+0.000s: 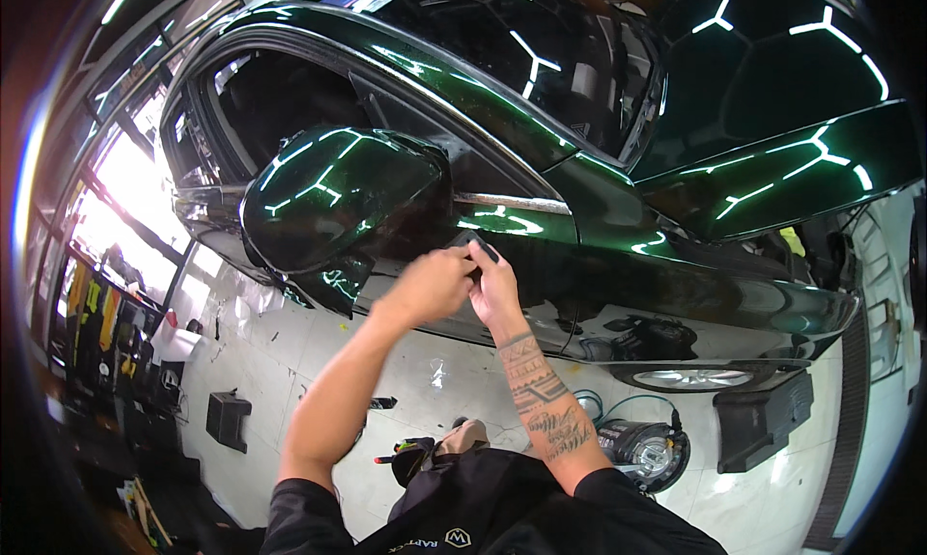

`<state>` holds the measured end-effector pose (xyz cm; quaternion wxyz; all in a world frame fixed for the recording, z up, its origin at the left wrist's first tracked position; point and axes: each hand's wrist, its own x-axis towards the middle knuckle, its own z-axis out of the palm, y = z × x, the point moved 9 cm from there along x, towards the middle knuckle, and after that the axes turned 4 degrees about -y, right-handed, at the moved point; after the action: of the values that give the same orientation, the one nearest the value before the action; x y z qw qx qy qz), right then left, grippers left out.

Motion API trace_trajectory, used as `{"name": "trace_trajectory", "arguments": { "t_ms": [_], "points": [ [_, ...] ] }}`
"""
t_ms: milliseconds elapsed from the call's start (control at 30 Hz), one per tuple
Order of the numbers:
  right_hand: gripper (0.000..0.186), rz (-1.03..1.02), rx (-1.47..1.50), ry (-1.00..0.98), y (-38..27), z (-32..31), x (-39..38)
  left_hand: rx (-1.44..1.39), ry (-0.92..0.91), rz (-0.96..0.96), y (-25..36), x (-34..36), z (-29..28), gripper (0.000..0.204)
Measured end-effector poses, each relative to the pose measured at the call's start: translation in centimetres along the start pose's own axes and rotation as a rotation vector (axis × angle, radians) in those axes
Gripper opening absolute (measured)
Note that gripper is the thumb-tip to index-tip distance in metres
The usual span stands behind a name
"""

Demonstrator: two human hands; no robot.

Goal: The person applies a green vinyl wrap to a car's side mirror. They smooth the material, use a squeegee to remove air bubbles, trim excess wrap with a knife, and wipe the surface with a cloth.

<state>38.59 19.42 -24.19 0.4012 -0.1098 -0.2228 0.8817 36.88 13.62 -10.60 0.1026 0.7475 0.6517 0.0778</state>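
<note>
White light is glaring through the window [126, 208] at the left. Bright lamp lines are shining on the dark green car [541, 270] across the top. The left hand [430, 285] is looking blurry. Straight edges are bending near the black rim.

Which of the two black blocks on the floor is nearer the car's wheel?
The black block on the right, close by the silver wheel; the other block looks smaller and sits far to the left.
</note>
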Motion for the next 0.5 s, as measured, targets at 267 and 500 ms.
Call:
{"name": "trace_trajectory", "arguments": {
  "t_ms": [267, 500],
  "points": [
    [0.027, -0.595, -0.944, 0.125, -4.7, 10.9, -3.3, 0.434, 0.118, 0.196, -5.3, 6.8, -14.4, 0.038],
    [0.028, -0.796, -1.169, 0.473, -7.5, 9.6, 2.1, 0.131, -0.309, 0.356, -6.5, 13.5, -11.6, 0.013]
  ]
}}
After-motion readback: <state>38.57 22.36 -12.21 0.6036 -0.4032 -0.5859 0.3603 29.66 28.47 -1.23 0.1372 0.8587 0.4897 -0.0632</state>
